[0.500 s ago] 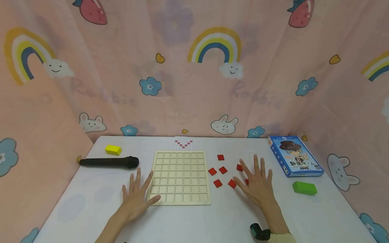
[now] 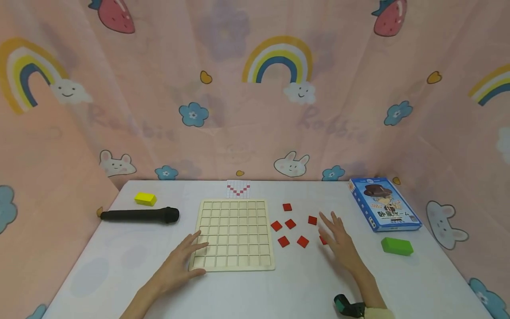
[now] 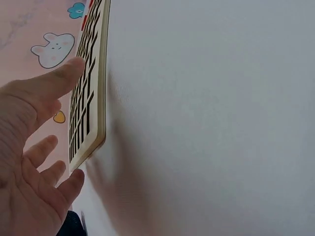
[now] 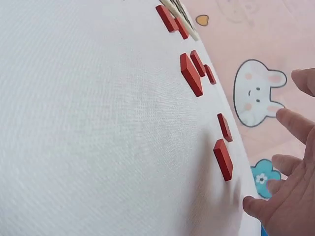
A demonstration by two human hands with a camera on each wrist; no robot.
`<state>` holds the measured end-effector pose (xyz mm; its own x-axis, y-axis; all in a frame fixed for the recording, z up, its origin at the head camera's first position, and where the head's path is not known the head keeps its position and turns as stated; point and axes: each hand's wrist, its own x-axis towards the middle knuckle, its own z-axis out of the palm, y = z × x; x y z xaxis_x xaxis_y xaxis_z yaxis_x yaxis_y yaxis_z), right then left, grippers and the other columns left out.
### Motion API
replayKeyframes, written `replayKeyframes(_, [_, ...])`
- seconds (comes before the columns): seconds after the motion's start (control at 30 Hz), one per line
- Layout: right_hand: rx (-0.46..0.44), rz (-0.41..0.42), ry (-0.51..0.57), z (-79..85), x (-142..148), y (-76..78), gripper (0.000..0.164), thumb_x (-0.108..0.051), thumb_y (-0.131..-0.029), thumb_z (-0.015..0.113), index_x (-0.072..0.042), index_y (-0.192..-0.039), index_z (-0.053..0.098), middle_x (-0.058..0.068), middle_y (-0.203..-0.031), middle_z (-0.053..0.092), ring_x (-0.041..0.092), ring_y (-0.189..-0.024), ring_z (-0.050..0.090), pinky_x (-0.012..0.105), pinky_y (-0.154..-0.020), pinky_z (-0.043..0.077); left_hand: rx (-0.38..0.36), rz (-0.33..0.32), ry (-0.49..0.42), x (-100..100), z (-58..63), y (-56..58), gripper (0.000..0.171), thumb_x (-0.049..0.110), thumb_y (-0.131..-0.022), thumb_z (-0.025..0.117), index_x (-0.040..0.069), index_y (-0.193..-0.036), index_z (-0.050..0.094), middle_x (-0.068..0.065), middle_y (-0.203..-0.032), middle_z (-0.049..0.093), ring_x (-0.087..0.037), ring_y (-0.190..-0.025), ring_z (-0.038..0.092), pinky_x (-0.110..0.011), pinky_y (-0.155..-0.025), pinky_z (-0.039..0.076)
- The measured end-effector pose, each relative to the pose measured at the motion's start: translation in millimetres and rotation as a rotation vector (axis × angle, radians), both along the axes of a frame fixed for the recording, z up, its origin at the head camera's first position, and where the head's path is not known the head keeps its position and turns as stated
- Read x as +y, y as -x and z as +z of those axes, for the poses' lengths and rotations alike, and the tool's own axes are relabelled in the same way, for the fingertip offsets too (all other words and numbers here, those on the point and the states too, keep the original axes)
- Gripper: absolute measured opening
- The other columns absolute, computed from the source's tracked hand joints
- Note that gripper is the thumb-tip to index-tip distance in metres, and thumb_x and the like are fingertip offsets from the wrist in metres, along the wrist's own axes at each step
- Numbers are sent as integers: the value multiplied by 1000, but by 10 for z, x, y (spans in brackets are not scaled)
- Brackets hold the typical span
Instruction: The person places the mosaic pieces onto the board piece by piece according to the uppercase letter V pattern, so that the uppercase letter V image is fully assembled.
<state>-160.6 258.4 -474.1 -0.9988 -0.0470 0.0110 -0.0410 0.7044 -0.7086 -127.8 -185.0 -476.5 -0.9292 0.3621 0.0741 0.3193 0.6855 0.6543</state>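
Observation:
A pale square grid board [image 2: 239, 235] with rows of recessed cells lies flat on the table. My left hand [image 2: 173, 266] reaches over its near left corner, fingers loosely spread and thumb by the near edge. In the left wrist view the fingers and thumb hold nothing; contact with the board [image 3: 101, 118] is hard to tell. Several red square tiles [image 2: 303, 241] lie scattered right of the board. Beside the rightmost tiles hovers my right hand [image 2: 341, 246], fingers spread and without a tile. One tile [image 2: 323, 240] is partly covered by it.
Behind the board is a small card [image 2: 239, 189] with a red V pattern on a grid. To the left lie a black microphone [image 2: 139, 215] and a yellow block [image 2: 145, 199]. At right are a blue game box [image 2: 385, 206] and a green block [image 2: 397, 246].
My left hand has turned, bringing its fingers over the board's left edge. The right hand has shifted slightly right with its fingers closer together, uncovering more of the red tiles.

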Motion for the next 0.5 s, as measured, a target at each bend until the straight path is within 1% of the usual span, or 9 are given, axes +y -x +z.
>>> replayKeyframes(0.07, [-14,5,67,-9,47,0,56,-37,-101,44,-12,-149,32,24,-156,9,48,-141,4,74,-103,12,28,-9,-28,-14,-7,21,61,19,-70,85,9,-125,62,-15,-148,38,-41,-135,33,-59,-104,34])
replayKeyframes(0.13, [-28,9,119,-9,93,1,54,-36,-101,46,-10,-148,36,23,-156,13,47,-141,9,69,-105,18,25,-28,-70,-35,-9,44,58,14,-68,85,5,-121,64,-17,-144,44,-41,-131,40,-52,-101,41])
replayKeyframes(0.2, [-33,17,151,-11,138,7,53,-34,-100,47,-9,-146,38,23,-155,18,46,-141,13,64,-105,25,4,-49,-117,-60,-5,68,55,10,-67,86,2,-117,65,-19,-140,46,-41,-126,44,-44,-96,47])
replayKeyframes(0.27, [-35,28,170,-19,178,18,52,-31,-100,49,-7,-145,40,23,-153,23,44,-140,17,59,-105,28,-31,-69,-168,-93,0,94,52,6,-66,85,-2,-114,65,-22,-137,48,-43,-123,47,-37,-90,52])
replayKeyframes(0.37, [-40,51,187,-39,232,31,51,-24,-99,54,-3,-143,41,23,-149,32,43,-138,26,54,-104,33,-67,-80,-195,-148,-3,130,49,5,-65,85,-4,-109,66,-24,-134,49,-46,-120,48,-31,-87,53])
replayKeyframes(0.5, [-90,81,211,-72,296,50,51,-19,-95,61,0,-140,45,23,-143,42,41,-133,36,52,-103,37,-117,-80,-217,-219,-34,166,46,7,-64,86,-4,-105,67,-23,-133,50,-46,-119,49,-26,-86,53])
